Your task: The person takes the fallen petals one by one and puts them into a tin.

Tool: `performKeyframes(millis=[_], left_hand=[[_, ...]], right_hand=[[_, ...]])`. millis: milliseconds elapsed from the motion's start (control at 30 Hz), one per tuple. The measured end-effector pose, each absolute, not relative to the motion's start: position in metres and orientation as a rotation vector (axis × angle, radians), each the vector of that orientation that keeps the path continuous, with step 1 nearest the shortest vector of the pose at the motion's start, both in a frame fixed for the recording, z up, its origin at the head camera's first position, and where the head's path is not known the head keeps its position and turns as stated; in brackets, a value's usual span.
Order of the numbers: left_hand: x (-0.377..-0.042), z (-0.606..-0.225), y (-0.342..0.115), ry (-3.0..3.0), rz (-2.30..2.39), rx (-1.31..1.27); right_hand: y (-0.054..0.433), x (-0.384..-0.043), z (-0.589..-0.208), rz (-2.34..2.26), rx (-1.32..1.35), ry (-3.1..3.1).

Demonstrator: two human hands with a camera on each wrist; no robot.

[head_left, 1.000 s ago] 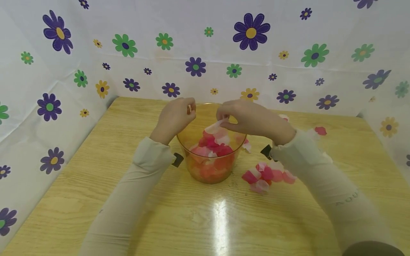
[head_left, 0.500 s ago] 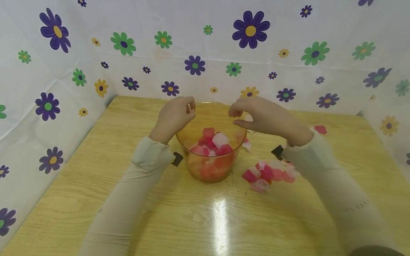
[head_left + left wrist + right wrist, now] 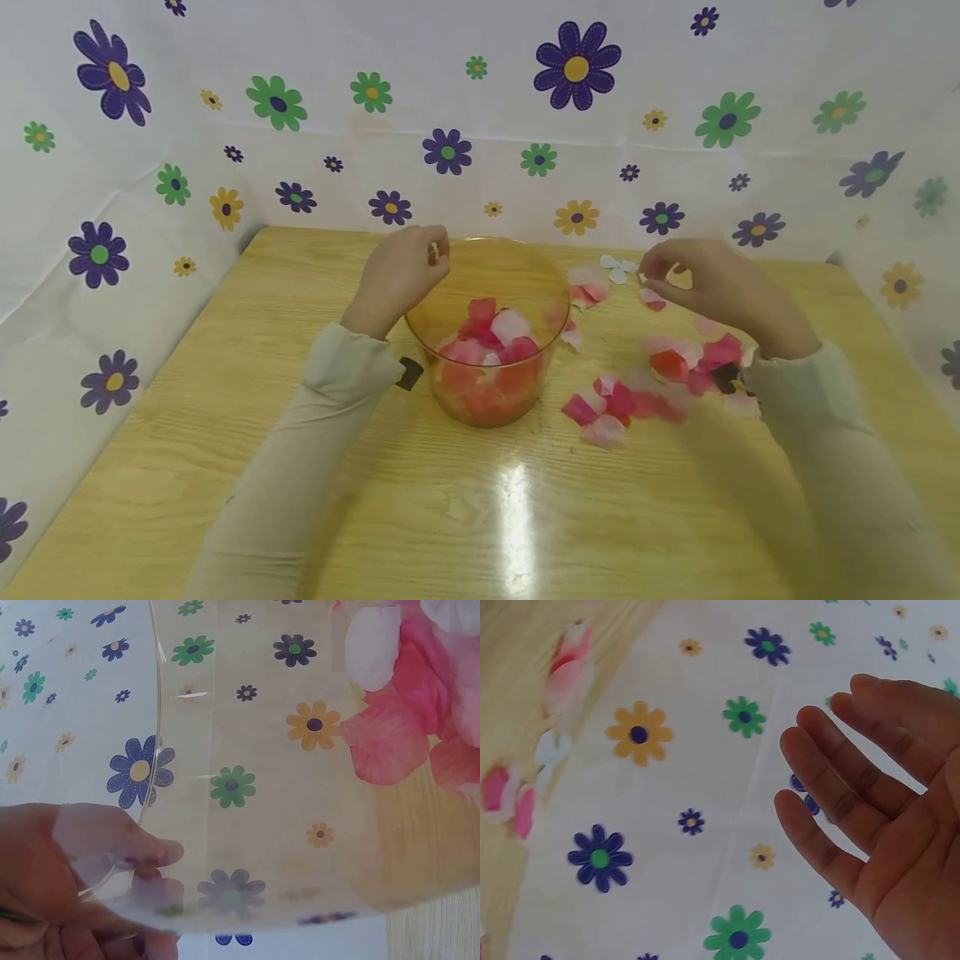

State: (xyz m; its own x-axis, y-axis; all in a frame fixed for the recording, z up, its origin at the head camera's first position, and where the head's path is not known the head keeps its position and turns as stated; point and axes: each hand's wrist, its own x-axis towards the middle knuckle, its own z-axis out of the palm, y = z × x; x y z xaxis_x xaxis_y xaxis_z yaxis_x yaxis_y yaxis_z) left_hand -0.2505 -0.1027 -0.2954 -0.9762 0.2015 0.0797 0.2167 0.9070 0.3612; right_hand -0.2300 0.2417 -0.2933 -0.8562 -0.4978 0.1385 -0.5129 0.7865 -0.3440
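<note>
A clear amber plastic bucket (image 3: pixel 498 271) stands in the middle of the table, with pink, red and white petals (image 3: pixel 495 333) heaped inside. My left hand (image 3: pixel 397 279) grips its left rim. In the left wrist view, thumb and fingers of the left hand (image 3: pixel 112 862) pinch the bucket's edge from both sides. Out to the right, over the loose petals, is my right hand (image 3: pixel 727 292). Seen from the right wrist, the right hand (image 3: pixel 877 795) has loosely bent, spread fingers with nothing between them.
Loose petals (image 3: pixel 600 408) lie right of the bucket, and more petals (image 3: pixel 697 358) are scattered toward the right wrist. A white flower-shaped piece (image 3: pixel 618 268) lies at the back. A flower-printed cloth (image 3: pixel 480 108) hangs behind and around the wooden table (image 3: pixel 337 500).
The right hand has let a pale petal drop into the bucket and moved away to the right, over the loose petals. The left hand has kept its grip on the rim.
</note>
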Motion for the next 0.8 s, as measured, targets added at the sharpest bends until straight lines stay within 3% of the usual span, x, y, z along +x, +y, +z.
performKeyframes(millis=[367,800], left_hand=[[-0.249,-0.294,-0.105,-3.027,-0.558,-0.318],[-0.250,-0.294,-0.106,-3.046,-0.571,-0.324]], right_hand=[[0.276,-0.241,-0.365,0.523,0.652,-3.366],[0.276,-0.236,-0.384,0.677,0.504,-3.489]])
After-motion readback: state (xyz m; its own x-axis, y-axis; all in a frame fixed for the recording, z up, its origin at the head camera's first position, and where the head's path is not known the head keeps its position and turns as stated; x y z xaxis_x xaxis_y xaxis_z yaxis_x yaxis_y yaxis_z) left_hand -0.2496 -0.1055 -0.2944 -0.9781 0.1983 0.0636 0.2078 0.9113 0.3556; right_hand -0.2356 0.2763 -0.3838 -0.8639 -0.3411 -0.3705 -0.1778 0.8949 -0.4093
